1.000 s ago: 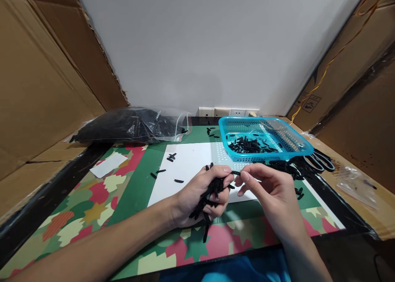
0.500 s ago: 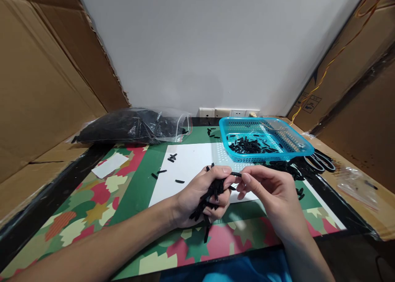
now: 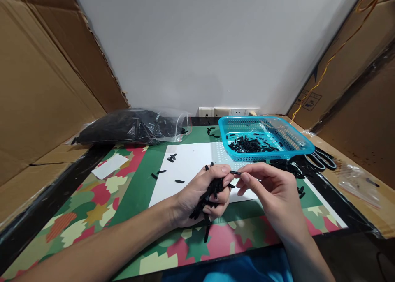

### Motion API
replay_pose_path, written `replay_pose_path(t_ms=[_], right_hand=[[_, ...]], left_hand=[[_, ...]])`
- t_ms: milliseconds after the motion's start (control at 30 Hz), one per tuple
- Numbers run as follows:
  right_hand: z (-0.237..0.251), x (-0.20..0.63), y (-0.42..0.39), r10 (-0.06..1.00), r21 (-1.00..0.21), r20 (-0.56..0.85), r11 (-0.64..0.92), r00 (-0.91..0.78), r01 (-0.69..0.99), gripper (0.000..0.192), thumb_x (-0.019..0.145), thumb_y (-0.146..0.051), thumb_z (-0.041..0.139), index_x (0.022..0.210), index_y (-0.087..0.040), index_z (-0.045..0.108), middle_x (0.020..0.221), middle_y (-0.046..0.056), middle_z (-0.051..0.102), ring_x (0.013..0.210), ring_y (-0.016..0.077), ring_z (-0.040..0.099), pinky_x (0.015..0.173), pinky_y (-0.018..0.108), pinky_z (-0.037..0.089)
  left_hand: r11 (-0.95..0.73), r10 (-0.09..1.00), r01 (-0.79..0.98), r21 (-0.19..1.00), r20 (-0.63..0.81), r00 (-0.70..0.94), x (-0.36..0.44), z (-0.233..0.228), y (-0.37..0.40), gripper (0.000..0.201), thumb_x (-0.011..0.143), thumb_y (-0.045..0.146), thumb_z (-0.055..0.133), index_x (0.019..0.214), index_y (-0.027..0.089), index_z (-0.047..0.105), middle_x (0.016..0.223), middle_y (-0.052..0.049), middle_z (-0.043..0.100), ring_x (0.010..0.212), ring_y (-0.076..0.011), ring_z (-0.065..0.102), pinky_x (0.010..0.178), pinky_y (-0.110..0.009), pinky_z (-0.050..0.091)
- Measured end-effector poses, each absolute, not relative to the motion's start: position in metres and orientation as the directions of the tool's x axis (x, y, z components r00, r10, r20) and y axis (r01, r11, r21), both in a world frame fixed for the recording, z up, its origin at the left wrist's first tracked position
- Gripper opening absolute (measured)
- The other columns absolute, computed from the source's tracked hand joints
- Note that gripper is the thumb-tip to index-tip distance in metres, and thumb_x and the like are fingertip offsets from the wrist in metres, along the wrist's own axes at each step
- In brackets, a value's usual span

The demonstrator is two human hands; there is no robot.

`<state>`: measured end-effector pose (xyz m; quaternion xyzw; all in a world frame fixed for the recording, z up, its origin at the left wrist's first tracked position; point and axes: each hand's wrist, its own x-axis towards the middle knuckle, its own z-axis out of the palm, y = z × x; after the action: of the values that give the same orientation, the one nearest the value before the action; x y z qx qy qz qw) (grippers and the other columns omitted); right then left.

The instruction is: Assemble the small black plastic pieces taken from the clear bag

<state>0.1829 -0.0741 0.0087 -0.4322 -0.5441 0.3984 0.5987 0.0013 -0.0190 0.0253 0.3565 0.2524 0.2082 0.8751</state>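
My left hand [image 3: 216, 191] is closed around a bunch of short black strips [image 3: 205, 204], whose ends stick out between and below the fingers. One thin black piece [image 3: 235, 172] spans the gap between my hands, its left end at my left thumb and forefinger. The thumb and forefinger of my right hand [image 3: 265, 185] pinch that piece's right end. Past my right hand stands a light-blue plastic basket [image 3: 268, 155] with a heap of small black pieces [image 3: 247, 144] inside. What exactly the pieces are I cannot make out.
A clear zip bag full of black material [image 3: 132, 125] lies at the back left. Scissors [image 3: 322, 158] and a small plastic bag [image 3: 359, 185] are on the right. Loose black pieces lie around a white sheet [image 3: 191, 158]. Cardboard walls [image 3: 43, 60] flank the table.
My right fingertips have shifted slightly left toward my left hand, so less of the pinched black piece shows between them. My left hand keeps its grip on the bunch.
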Motion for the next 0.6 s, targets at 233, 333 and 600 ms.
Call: replay_pose_path(t_ms=[233,333,600], right_hand=[[0.0088,0.1832,-0.0741,0.947,-0.952,0.305,0.306,0.104,0.007,0.014,0.096,-0.031,0.077,0.09,-0.019,0.081,0.078,0.002,0.077,0.063,0.0148,0.072,0.06,0.024,0.059],[0.0089,0.1836,-0.0742,0.949,-0.954,0.3,0.301,0.1,0.005,0.015,0.097,-0.032,0.076,0.09,-0.019,0.081,0.077,0.002,0.076,0.063,0.0143,0.071,0.061,0.023,0.059],[0.0091,0.183,-0.0734,0.953,-0.955,0.291,0.294,0.084,-0.025,0.012,0.097,-0.03,0.077,0.093,-0.02,0.082,0.078,0.003,0.077,0.063,0.0132,0.07,0.061,0.022,0.059]], left_hand=[[0.663,0.527,-0.18,0.727,-0.283,0.801,-0.0001,0.0224,-0.0179,0.034,0.095,0.043,0.061,0.074,0.021,0.045,0.047,0.01,0.036,0.036,-0.003,0.019,0.031,-0.009,0.023],[0.662,0.518,-0.176,0.728,-0.276,0.81,0.0003,0.0227,-0.0174,0.032,0.095,0.042,0.059,0.074,0.021,0.047,0.046,0.01,0.036,0.035,-0.0034,0.019,0.031,-0.01,0.023],[0.667,0.511,-0.165,0.726,-0.284,0.811,0.0007,0.023,-0.0169,0.035,0.097,0.044,0.055,0.072,0.022,0.044,0.046,0.01,0.035,0.034,-0.0038,0.019,0.031,-0.01,0.024]])
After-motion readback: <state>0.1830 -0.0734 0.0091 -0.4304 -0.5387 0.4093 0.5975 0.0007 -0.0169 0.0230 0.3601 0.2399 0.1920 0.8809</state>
